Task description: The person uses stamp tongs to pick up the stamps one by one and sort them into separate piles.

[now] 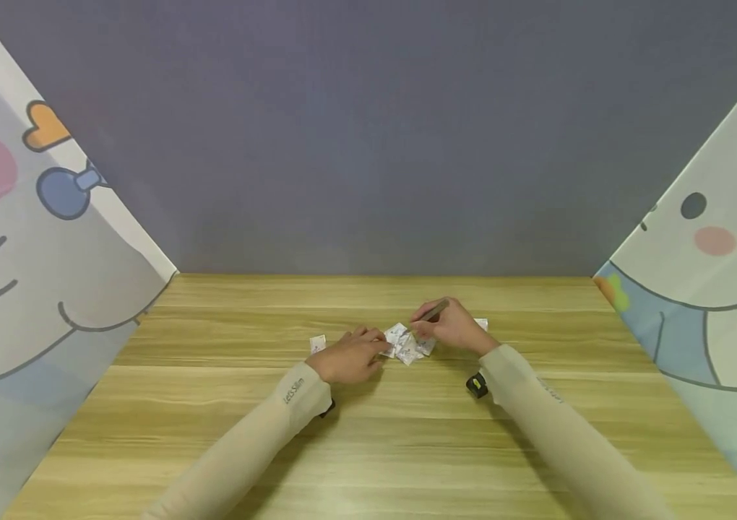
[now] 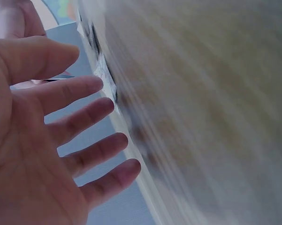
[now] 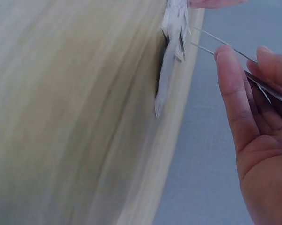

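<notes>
Right hand (image 1: 451, 325) pinches tweezers (image 1: 434, 311), tips parted, near papers (image 1: 407, 352) heaped on desk (image 1: 407, 448) | Left hand (image 1: 350, 357), fingers spread, beside the papers

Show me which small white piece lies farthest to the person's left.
The lone white piece just left of the left hand: that hand comes between it and the cluster, while another piece shows to the right of the right hand.

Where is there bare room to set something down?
The tan wooden table is bare between the cream fabric sleeves and from each out to the cartoon-printed walls. Crowded: between left hand and right hand, where white paper pieces cluster.
</notes>
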`<state>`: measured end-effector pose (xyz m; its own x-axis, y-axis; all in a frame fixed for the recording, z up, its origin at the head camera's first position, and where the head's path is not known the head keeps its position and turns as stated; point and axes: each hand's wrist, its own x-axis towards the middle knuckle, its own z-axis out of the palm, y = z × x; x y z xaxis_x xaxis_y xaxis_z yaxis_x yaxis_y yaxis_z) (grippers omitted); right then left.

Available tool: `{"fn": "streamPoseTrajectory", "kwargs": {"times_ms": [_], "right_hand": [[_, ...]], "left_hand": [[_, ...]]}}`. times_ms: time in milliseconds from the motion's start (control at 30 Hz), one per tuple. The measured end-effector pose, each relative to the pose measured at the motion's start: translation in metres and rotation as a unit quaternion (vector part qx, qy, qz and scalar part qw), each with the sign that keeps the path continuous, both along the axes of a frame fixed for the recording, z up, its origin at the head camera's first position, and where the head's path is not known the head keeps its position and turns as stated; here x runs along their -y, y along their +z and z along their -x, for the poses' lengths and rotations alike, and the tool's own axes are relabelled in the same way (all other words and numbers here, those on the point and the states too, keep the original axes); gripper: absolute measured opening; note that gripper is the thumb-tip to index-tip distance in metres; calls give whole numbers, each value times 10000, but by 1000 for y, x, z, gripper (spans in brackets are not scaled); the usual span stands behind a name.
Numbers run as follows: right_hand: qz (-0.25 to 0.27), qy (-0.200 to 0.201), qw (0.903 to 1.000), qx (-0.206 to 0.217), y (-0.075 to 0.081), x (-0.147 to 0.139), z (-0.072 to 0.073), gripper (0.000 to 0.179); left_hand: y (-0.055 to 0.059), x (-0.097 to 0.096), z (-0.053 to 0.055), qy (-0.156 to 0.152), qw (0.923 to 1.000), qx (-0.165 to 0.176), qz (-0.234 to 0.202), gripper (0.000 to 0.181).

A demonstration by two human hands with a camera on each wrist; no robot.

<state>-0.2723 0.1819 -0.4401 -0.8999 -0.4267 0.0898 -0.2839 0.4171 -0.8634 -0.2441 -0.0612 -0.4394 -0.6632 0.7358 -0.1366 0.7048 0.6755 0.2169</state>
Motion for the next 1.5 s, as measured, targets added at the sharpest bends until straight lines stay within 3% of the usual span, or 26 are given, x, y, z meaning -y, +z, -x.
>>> {"fn": "streamPoseTrajectory", "kwargs": {"times_ms": [433, 833, 1200, 1500], "right_hand": [[351, 66, 9986, 400, -1, 9, 1, 19], [395, 26, 9990, 205, 4, 7, 0, 17], [270, -172, 9992, -248, 21, -1, -5, 17], [689, -222, 9964, -442, 35, -3, -9, 11]], "left_hand": [[6, -4, -4, 31, 9998, 23, 211, 40], [3, -2, -2, -5, 9999, 36, -102, 37], [5, 3, -1, 112, 9997, 92, -175, 41], [4, 6, 1, 97, 9995, 145, -261, 38]]}}
